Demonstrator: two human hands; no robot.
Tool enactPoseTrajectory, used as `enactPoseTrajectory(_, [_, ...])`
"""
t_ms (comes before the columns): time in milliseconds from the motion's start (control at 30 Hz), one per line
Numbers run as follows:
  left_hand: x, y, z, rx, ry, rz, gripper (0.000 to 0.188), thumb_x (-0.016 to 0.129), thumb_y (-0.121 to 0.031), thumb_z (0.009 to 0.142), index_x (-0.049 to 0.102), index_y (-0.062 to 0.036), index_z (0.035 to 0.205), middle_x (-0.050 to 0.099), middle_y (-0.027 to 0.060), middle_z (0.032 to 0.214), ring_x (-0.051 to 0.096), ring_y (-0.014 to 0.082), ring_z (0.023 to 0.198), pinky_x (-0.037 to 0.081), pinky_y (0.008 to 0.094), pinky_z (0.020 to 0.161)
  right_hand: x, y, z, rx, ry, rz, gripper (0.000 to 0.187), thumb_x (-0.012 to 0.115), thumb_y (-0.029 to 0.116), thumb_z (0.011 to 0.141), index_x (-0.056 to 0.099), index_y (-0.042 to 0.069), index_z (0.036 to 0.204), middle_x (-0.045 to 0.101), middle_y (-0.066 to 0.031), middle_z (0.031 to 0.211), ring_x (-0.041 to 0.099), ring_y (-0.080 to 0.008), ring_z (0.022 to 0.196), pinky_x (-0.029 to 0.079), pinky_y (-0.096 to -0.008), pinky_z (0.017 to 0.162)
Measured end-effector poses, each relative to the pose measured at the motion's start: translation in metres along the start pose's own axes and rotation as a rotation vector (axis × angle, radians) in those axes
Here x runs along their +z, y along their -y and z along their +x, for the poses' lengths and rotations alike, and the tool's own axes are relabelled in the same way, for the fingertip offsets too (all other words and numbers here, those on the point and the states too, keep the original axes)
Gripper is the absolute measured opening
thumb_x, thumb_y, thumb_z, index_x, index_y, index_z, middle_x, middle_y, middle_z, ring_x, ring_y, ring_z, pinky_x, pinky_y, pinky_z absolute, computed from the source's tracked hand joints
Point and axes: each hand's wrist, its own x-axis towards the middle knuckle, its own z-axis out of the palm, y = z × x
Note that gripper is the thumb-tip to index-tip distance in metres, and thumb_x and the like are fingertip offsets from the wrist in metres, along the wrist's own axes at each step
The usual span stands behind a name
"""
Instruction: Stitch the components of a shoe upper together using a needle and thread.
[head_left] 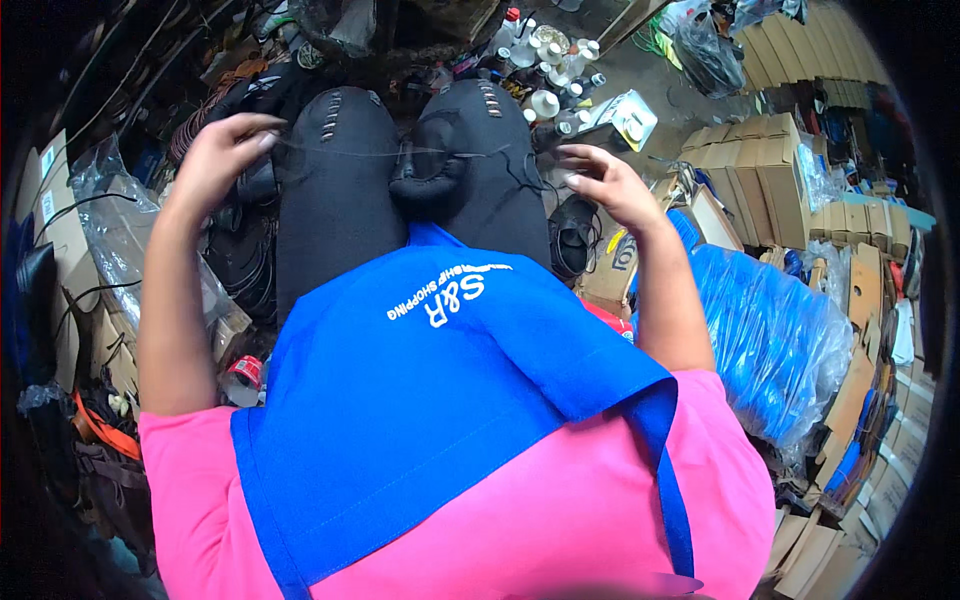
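Observation:
A black padded, rounded leather-like piece [428,172] rests between my knees, its kind unclear. From it a thin dark thread [350,153] runs out toward both sides. My left hand [225,155] is raised beyond my left knee, fingertips pinched at the thread's left end. On the other side my right hand [612,185] is lifted outside my right knee, thumb and fingers bent around the thread's looping dark end; the exact grip is blurred. Both hands are apart from the padded piece. A blue apron [400,310] covers my lap's near part.
Plastic bottles [545,75] crowd the floor ahead. To the right stand cardboard boxes [745,175] and a plastic-wrapped blue bundle [765,335]. Another black padded item [573,235] lies beside my right knee. Clear plastic sheeting [115,220] and a red-labelled cup [243,378] are at left.

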Motion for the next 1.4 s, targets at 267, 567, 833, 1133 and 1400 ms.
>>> enactPoseTrajectory(267, [0.064,-0.074,-0.026,0.448,-0.177,0.259,0.034,0.073,-0.011,0.071,0.065,-0.0041,0.104,0.061,0.0115,0.106,0.059,0.0258,0.1,0.046,0.0334,0.089,0.037,0.097,0.054,-0.327,0.119,-0.235,0.051,0.068,0.032,0.083,0.053,0.01,0.127,0.058,-0.0005,0.089,0.053,-0.0108,0.082,0.043,-0.0261,0.074])
enactPoseTrajectory(567, [0.128,-0.086,-0.01,0.521,0.054,0.467,0.024,0.07,-0.014,0.071,0.056,-0.006,0.089,0.055,0.0124,0.089,0.06,0.0349,0.08,0.049,0.0443,0.069,0.069,0.089,0.05,-0.142,0.189,-0.529,0.039,0.062,0.036,0.088,0.054,0.002,0.07,0.045,0.0012,0.058,0.042,-0.0078,0.058,0.036,-0.0288,0.053])
enactPoseTrajectory(833, [0.123,-0.083,-0.016,0.574,0.015,0.44,0.03,0.07,-0.014,0.075,0.064,-0.0055,0.102,0.061,0.0124,0.101,0.062,0.03,0.086,0.05,0.0362,0.076,0.087,0.075,0.037,-0.238,-0.035,-0.334,0.028,0.064,0.027,0.086,0.061,0.0,0.077,0.053,-0.003,0.067,0.047,-0.0093,0.065,0.04,-0.0273,0.059])
enactPoseTrajectory(1133, [0.116,-0.098,0.034,0.519,0.045,0.062,0.023,0.064,-0.013,0.082,0.065,-0.0028,0.103,0.061,0.013,0.103,0.059,0.0262,0.098,0.046,0.0338,0.085,0.093,0.088,0.02,-0.134,0.091,-0.345,0.035,0.064,0.034,0.082,0.062,0.0,0.074,0.059,-0.0117,0.06,0.054,-0.0183,0.055,0.044,-0.0342,0.056])
enactPoseTrajectory(1400, [0.118,-0.107,0.058,0.427,0.219,0.079,0.021,0.072,-0.014,0.076,0.061,-0.0027,0.089,0.06,0.005,0.078,0.056,0.0163,0.077,0.046,0.0307,0.073,0.059,0.101,-0.034,-0.234,0.092,-0.114,0.028,0.061,0.019,0.086,0.054,0.0,0.066,0.049,-0.0001,0.061,0.046,-0.0074,0.058,0.037,-0.0274,0.052])
